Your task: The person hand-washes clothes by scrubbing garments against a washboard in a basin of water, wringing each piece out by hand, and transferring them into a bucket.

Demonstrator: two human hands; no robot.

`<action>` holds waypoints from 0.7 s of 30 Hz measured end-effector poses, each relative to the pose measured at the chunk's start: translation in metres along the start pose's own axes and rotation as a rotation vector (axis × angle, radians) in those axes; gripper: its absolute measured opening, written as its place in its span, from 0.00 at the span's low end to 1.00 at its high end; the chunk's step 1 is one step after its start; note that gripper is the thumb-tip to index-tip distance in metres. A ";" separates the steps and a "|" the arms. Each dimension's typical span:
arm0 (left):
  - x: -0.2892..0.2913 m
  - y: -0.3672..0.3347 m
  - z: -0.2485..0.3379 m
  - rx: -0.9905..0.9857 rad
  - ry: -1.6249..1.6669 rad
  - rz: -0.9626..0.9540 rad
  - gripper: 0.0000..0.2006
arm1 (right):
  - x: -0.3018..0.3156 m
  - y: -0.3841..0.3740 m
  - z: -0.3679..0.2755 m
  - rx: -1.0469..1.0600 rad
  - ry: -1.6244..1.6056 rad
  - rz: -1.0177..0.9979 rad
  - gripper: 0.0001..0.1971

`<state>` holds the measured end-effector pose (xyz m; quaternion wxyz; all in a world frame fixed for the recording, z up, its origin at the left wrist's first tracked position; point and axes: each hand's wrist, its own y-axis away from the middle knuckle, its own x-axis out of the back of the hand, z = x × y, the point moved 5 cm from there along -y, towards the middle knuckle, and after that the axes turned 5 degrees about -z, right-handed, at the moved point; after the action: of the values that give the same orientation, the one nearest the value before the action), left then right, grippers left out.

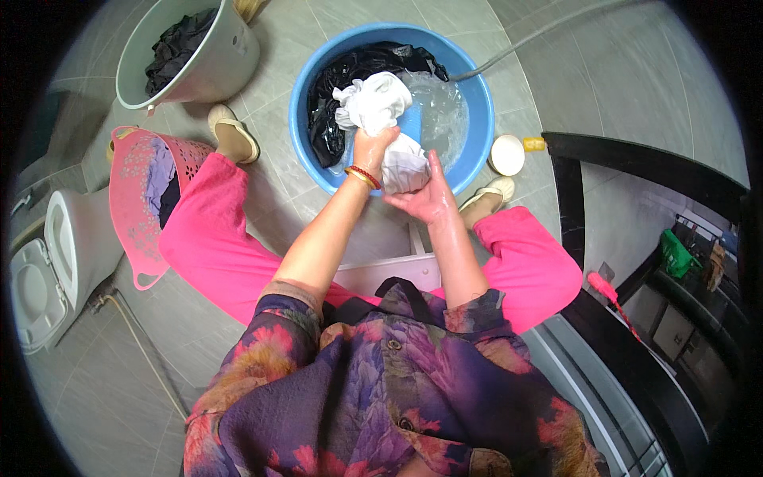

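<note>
left hand (370, 149) — wrapped around white cloth (381, 97) | right hand (433, 199) — palm up, fingers spread beside it | likely best held low over blue tub (486, 119), limiting splashing

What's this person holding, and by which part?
A white cloth, gripped around its bunched middle by the left hand; the right hand is open at its near end.

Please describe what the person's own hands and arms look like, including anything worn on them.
The left hand and right hand are ungloved and look wet. Red and gold-toned bracelets circle the left wrist; none shows on the right. The left sleeve and right sleeve reach about the elbows, leaving the forearms bare; their dark fabric carries a purple, pink and orange floral print.
</note>
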<state>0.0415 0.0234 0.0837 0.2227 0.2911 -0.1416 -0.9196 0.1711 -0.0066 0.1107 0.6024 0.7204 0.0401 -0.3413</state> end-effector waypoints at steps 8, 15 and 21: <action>-0.023 0.013 0.008 0.197 0.566 -0.040 0.09 | -0.021 -0.006 -0.024 0.321 -0.169 -0.188 0.19; -0.047 0.009 0.011 0.447 0.695 -0.172 0.06 | -0.091 0.071 -0.054 1.496 0.806 0.072 0.14; -0.052 0.016 0.034 0.699 0.655 -0.727 0.07 | -0.147 0.104 -0.019 1.810 1.677 -0.185 0.10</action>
<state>0.0645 0.0401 0.1415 -0.1828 0.6451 -0.2509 -0.6983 0.1166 0.0338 0.2784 -0.3506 0.8680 0.2138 0.2794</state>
